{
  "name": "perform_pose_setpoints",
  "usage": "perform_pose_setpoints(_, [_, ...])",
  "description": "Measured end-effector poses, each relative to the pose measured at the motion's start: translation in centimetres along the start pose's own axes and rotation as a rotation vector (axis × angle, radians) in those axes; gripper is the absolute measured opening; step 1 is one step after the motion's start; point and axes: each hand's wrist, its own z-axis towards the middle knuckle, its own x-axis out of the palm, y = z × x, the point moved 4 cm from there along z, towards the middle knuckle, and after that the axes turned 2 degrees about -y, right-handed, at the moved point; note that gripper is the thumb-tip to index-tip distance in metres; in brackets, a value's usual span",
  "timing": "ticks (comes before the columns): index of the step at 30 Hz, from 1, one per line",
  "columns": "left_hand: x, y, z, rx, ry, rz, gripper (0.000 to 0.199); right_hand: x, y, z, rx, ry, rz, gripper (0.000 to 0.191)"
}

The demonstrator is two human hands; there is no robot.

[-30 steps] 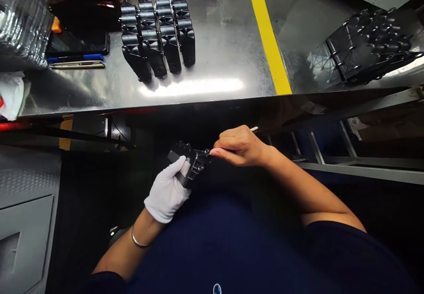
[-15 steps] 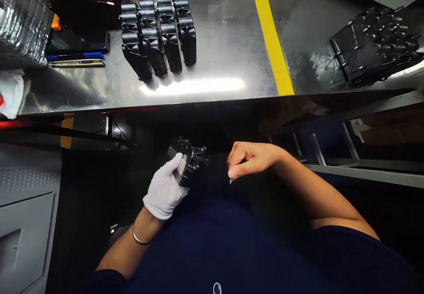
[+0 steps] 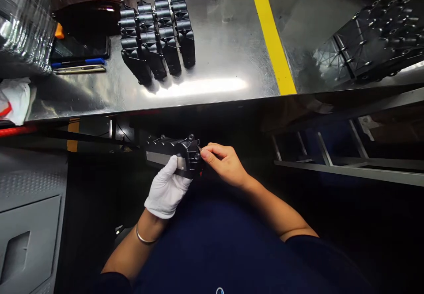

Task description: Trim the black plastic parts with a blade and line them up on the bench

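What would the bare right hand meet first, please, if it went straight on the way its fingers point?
Most likely the long black plastic part in the white-gloved left hand; the bare right hand is close to its end, though depth leaves contact unclear.

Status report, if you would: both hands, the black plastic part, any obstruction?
Left white-gloved hand: gripping black plastic part with flat grey strip. Right bare hand: fingertips at its end. No obstruction seen.

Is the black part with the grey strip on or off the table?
Off: the gloved left hand holds the black part in front of the table.
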Motion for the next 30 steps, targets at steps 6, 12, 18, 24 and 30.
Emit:
perform_pose_setpoints(6, [0.1,0.8,-0.1,-0.059,-0.007,-0.05,0.051,1.9,-1.6,-1.0,-0.033,-0.265,0.109,0.041])
perform_pose_setpoints(12, [-0.4,0.3,-0.2,-0.085,-0.032,-0.066,0.047,-0.1,-1.7,-1.1,-0.173,-0.404,-0.012,0.035])
perform_pose_setpoints(18, [-0.3,0.1,-0.3,-0.064,-0.143,-0.024,0.038,-1.8,1.6,-1.0,-0.547,-0.02,-0.431,0.018])
perform_pose_setpoints(24, [0.4,0.5,-0.8,-0.081,-0.162,-0.086,0.036,-1.8,2.2,-1.2,-0.623,0.002,-0.553,0.017])
perform_pose_setpoints(30, [0.9,0.4,-1.1,-0.024,-0.189,-0.025,0.04,-1.8,2.3,-1.3,-0.65,-0.009,-0.514,0.015])
